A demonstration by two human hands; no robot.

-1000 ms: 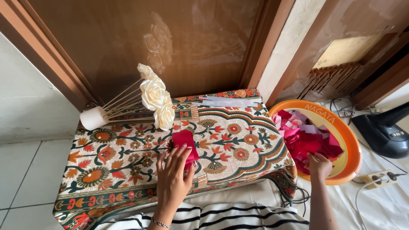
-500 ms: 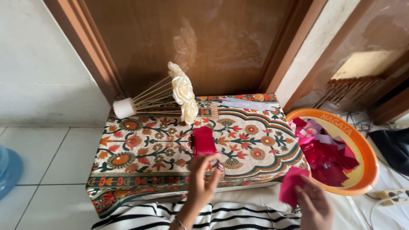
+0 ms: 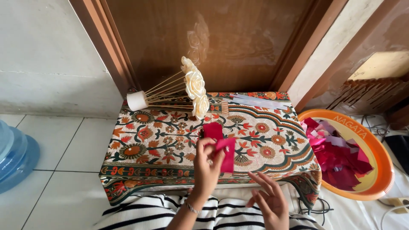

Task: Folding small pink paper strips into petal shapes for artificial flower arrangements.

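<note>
A: Entry, head view. Largest item first: a low tabletop [image 3: 170,140] draped in a floral cloth of orange, green and cream stood against a brown wooden door [image 3: 213,42]. Right of it, on the floor, sat a round orange plastic basin [image 3: 377,170] heaped with pink and red fabric scraps [image 3: 336,159].

B: And at the left edge?

A: Part of a blue plastic water jug [image 3: 15,153] on the white tiles. At the back of the tabletop lay a bundle of cream fabric roses on thin wooden sticks [image 3: 194,87], stems gathered in a white roll.

B: Hands?

A: The left hand [image 3: 208,164] was closed, pinching a small magenta fabric piece [image 3: 226,151] by its edge and holding it upright just above the cloth. A second red piece [image 3: 212,130] lay flat on the tabletop just behind it. The right hand [image 3: 268,198] was open, fingers spread, holding nothing, near the front edge of the tabletop.

B: Risks noted?

A: Judgement only: the pinch looked light and was on one edge, so the piece could slip and drop onto the lap or off the front edge. The flat piece was loose; a brush from the wrist could shift it.
</note>
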